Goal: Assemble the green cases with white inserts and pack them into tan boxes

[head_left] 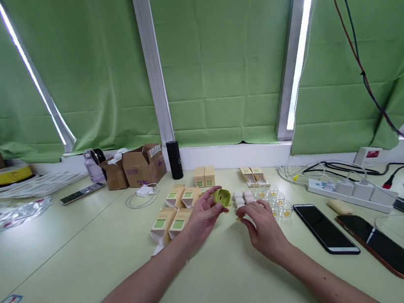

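My left hand (203,217) is closed on a small green cup-like piece (222,197), its hollow side facing me. To the right, my right hand (262,225) has its fingers pinched together low over the table; a small yellowish bit shows at the fingertips, too small to name. Just beyond the right hand stand small white blocks (248,195) and several clear plastic cups (286,210) with yellow centres. Left of my left hand are several kraft cartons (162,223) with green labels, some with flaps open. Two closed cartons (204,176) stand farther back.
Two open kraft boxes (253,176) lie at the back. On the right are a black phone (326,228), a second phone (386,246) and a white power strip (352,194) with cables. A black cylinder (175,160) and brown cardboard box (144,166) stand by the wall.
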`<state>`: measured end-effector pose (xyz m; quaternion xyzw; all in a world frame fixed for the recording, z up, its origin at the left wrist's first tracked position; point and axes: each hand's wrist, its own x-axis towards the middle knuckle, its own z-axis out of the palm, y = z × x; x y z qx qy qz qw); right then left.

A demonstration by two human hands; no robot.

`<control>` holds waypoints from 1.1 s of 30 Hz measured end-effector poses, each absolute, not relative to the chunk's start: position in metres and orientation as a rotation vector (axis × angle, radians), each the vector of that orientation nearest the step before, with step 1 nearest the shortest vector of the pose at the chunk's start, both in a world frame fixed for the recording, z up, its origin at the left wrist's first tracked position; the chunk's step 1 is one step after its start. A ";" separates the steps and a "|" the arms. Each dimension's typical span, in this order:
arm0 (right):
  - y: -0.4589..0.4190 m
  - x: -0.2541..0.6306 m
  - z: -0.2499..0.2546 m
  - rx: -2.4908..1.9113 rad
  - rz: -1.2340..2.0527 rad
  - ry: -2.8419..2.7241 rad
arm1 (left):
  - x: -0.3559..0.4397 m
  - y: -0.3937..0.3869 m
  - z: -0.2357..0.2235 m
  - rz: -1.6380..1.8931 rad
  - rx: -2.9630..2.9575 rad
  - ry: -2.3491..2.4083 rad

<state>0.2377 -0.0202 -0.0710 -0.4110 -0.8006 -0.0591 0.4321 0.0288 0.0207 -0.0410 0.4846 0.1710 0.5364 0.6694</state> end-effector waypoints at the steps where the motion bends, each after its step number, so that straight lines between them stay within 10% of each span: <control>1: -0.021 0.238 -0.070 -1.019 -0.139 -1.988 | 0.029 0.020 -0.040 1.199 1.090 0.383; 33: -0.016 0.240 -0.055 -0.705 1.147 -0.997 | 0.039 0.018 -0.051 1.095 1.277 0.604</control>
